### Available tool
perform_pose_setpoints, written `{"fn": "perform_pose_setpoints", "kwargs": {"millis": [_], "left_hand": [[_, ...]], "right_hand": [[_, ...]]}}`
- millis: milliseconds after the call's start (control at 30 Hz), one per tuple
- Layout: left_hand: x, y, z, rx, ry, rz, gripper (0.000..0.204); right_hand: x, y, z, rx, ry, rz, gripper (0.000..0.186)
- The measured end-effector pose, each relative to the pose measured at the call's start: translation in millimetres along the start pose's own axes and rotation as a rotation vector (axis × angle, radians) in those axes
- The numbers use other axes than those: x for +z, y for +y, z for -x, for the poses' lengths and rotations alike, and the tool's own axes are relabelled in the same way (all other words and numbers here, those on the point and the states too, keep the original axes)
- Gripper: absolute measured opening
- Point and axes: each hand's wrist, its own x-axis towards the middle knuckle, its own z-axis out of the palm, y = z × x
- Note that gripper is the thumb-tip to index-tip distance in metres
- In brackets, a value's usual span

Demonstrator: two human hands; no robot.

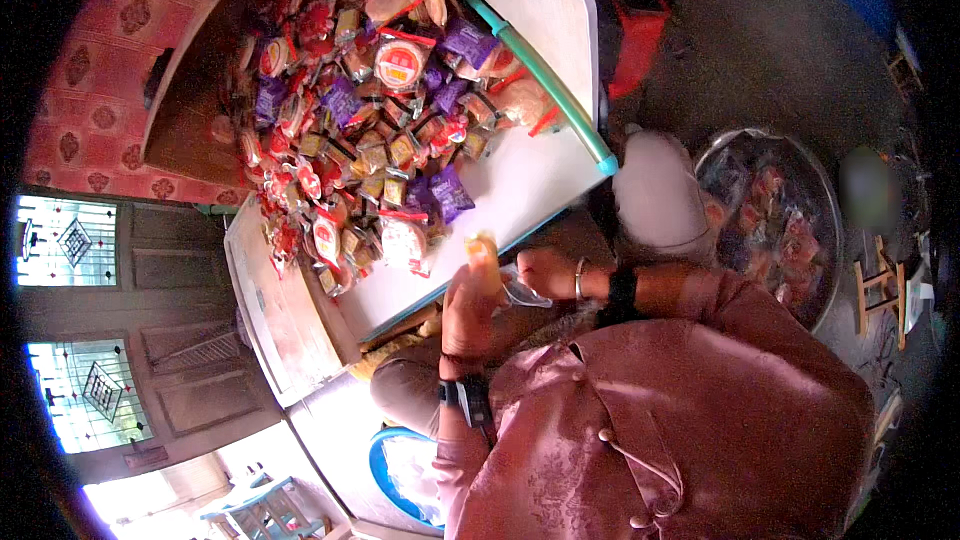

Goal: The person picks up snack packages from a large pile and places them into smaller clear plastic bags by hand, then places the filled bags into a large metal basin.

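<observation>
My left hand (470, 305), with a dark watch at the wrist, is closed near the front edge of the white tabletop (375, 295). A small yellowish thing shows at its fingertips, too blurred to name. Close by on the right, my right hand (552, 272) is closed, a bangle at its wrist. Its fingers pinch a clear plastic bag (527, 292) that hangs between my two hands. Beyond them spreads a heap of small wrapped snacks (370, 140). Purple packets (450, 195) and a round red-and-white packet (400, 63) stand out in it.
A green tube (550, 80) runs along the tabletop's right side. On the floor at right sits a round metal-rimmed tub (838, 230) holding bagged packets. A blue-rimmed basin (378, 465) stands lower left. A small wooden stool (880, 290) is far right.
</observation>
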Motion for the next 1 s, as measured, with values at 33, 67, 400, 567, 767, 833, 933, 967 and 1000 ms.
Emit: {"fn": "perform_pose_setpoints", "kwargs": {"millis": [33, 67, 400, 567, 767, 833, 933, 967, 1000], "left_hand": [[-7.4, -8.4, 3.0, -0.008, -0.005, -0.002, 0.027], [-22.9, -21.1, 3.0, 0.238, -0.045, -0.347, 0.025], [-70.9, -85.4, -8.3, 0.019, -0.007, -0.558, 0.020], [-59.9, -76.3, -10.6, -0.168, 0.027, -0.410, 0.033], [-80.6, -113.5, -32.2, 0.035, 0.006, -0.549, 0.031], [-82.6, -125.6, -33.2, 0.362, 0.020, -0.567, 0.026], [-65.2, -107.2, -24.8, 0.090, 0.019, -0.360, 0.023], [-63.8, -102.5, -22.4, -0.034, 0.027, -0.287, 0.023], [-68.7, -102.4, -21.1, 0.108, -0.113, -0.481, 0.023]], "right_hand": [[-2.1, -2.0, 3.9, -0.001, 0.092, -0.180, 0.017], [-6.1, -9.6, 4.2, -0.010, 0.177, -0.359, 0.017], [-3.0, -10.1, 1.5, 0.117, 0.170, -0.187, 0.012], [-6.5, -12.8, 2.9, 0.028, 0.153, -0.181, 0.014], [-16.0, -25.8, 3.1, -0.021, -0.079, -0.213, 0.014], [-14.5, -27.7, 3.5, -0.112, -0.061, -0.193, 0.016], [-9.5, -19.9, 4.3, -0.135, -0.055, -0.166, 0.018], [-10.6, -21.2, 4.7, -0.135, -0.056, -0.167, 0.018], [-12.1, -22.3, 5.7, -0.123, -0.062, -0.204, 0.019]]}}
